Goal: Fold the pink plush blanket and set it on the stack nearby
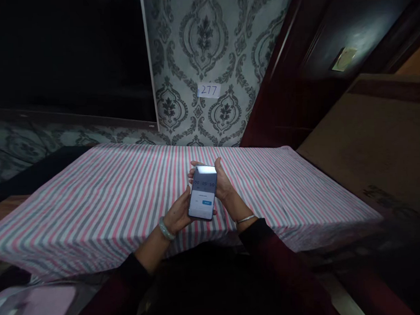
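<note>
A smartphone (202, 192) is held upright between my two hands, over the front part of a striped tablecloth (128, 188). Its lit screen faces me, with timer-like digits near the top and a pale pop-up with a blue button below. My left hand (179, 211) grips the lower left side of the phone, a jade-coloured bangle on the wrist. Around the upper right side wraps my right hand (224, 183), its thumb raised along the edge and its fingertips showing past the left edge. A thin silver bangle circles the right wrist.
The cloth covers a table against a patterned wall (205, 33). A paper marked 277 (209, 90) is stuck there. A large dark television (68, 56) hangs at left. At right are a dark red door (297, 81) and a big cardboard box (375, 147). A pink seat (46, 305) stands lower left.
</note>
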`<state>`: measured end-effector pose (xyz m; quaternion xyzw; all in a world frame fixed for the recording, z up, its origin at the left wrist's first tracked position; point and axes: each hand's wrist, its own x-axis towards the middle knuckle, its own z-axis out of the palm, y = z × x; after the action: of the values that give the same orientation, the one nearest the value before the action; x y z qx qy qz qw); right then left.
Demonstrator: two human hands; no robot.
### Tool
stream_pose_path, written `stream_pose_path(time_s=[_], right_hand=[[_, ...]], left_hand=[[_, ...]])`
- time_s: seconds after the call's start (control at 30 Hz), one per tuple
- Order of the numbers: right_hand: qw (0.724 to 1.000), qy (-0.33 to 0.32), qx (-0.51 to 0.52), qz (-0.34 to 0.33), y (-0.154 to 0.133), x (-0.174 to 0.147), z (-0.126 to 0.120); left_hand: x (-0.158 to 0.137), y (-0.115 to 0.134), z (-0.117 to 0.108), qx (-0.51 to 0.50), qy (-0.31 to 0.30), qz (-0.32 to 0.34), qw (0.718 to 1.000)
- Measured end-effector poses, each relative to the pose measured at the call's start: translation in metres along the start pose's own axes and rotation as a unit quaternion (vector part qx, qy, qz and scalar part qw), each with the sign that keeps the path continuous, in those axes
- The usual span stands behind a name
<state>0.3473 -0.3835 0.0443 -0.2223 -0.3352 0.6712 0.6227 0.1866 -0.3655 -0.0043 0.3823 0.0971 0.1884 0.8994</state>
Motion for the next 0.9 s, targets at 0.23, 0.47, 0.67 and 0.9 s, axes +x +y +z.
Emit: stream_pose_path(time_s=[0.23,0.47,0.67,0.9], right_hand=[[0.999,0.002,-0.039,0.011,-0.008,0.008,-0.003],[0.975,0.14,-0.144,-0.097,0.005,0.018,-0.025],[0.86,0.301,-0.318,-0.261,0.038,0.021,-0.061],[0.837,0.29,-0.391,-0.248,0.043,0.052,-0.084]], left_hand=[[0.005,0.012,0.002,-0.017,-0.14,-0.061,0.988],[0.025,0.032,-0.012,0.025,-0.067,-0.011,0.997],[0.056,0.054,-0.04,0.012,0.002,0.058,0.998],[0.084,0.072,-0.066,-0.004,0.114,0.082,0.99]])
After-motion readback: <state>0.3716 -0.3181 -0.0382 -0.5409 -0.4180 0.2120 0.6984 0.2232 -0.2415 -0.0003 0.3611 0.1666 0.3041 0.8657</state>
